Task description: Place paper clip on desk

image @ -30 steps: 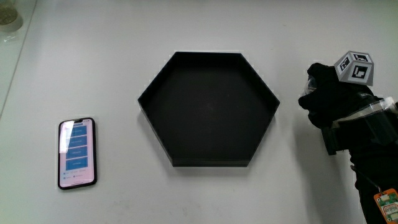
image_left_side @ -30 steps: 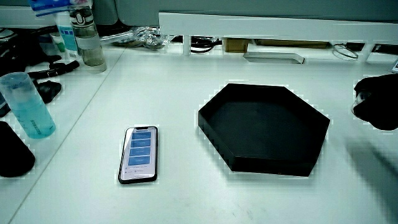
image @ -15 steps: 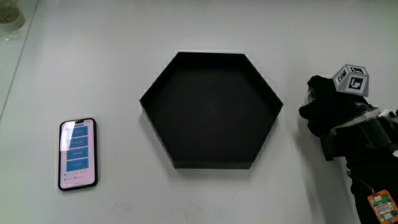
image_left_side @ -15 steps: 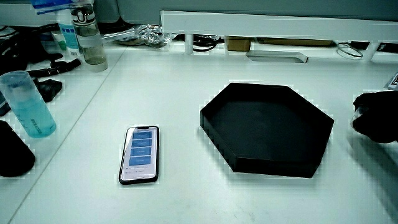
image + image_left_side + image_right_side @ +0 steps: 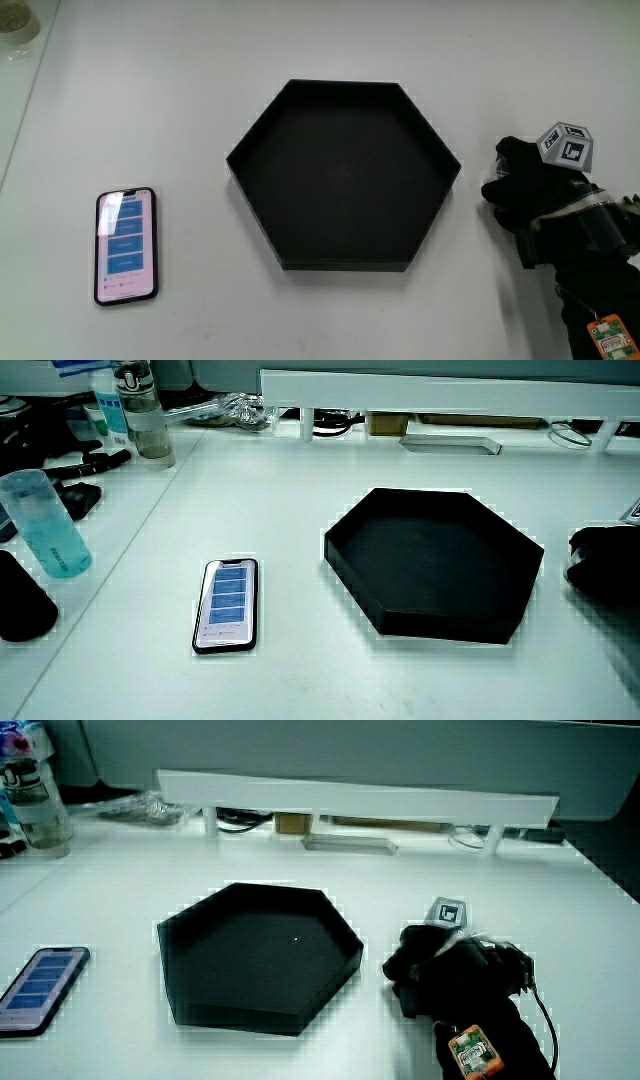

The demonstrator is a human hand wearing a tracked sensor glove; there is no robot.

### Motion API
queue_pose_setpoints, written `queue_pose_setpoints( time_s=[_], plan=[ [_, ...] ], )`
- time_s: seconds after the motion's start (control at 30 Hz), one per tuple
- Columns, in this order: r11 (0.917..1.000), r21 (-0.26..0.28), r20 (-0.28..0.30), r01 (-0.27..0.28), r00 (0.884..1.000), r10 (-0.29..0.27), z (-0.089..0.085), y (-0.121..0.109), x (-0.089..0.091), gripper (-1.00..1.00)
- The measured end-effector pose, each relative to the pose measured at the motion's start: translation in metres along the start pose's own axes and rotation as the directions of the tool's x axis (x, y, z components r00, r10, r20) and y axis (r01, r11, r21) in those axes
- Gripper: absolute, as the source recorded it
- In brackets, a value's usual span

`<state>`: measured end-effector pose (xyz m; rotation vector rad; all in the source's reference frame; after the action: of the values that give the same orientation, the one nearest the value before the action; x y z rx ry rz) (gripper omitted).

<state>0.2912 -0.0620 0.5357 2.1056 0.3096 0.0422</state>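
The gloved hand (image 5: 530, 185) rests on the white tabletop (image 5: 180, 100) just beside the black hexagonal tray (image 5: 343, 176) — finger state cannot be determined, paper clip not discernible — with a phone (image 5: 126, 245) well apart.

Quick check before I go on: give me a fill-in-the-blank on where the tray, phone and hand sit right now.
1. The black tray has ___ sides.
2. The phone lies with its screen facing ___.
3. The tray lies between the phone and the ___.
4. The hand rests on the table beside the ___.

Missing words: six; up; hand; tray
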Motion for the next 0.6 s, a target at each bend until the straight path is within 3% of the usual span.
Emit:
queue_pose_setpoints(
  time_s=[0.07,0.1,0.17,0.2,0.37,0.4,0.47,0.53,0.57,0.6],
  plan=[
    [0.9998,-0.011,-0.017,-0.017,1.000,0.017,0.001,-0.002,-0.002,0.00],
    [0.9999,-0.014,-0.008,-0.001,1.000,0.001,0.000,0.001,-0.002,0.00],
    [0.9997,-0.007,-0.016,-0.021,1.000,0.021,0.002,-0.001,-0.005,-0.18],
    [1.0000,-0.007,-0.008,0.002,1.000,-0.002,0.002,0.002,-0.003,-0.27],
    [0.9954,-0.096,-0.010,-0.002,1.000,0.001,0.000,0.005,0.004,-0.73],
    [0.9951,-0.089,-0.020,-0.044,0.999,0.042,0.001,0.003,0.005,-0.82],
    [0.9969,-0.056,-0.060,-0.054,0.997,0.051,0.006,0.000,0.010,-1.00],
    [0.9963,0.005,-0.073,-0.086,0.994,0.086,0.014,-0.010,0.011,-1.00],
    [0.9944,0.010,-0.099,-0.105,0.989,0.105,0.017,-0.014,0.013,-1.00],
    [0.9921,0.087,-0.097,-0.090,0.990,0.099,0.023,-0.022,0.015,-1.00]
  ],
)
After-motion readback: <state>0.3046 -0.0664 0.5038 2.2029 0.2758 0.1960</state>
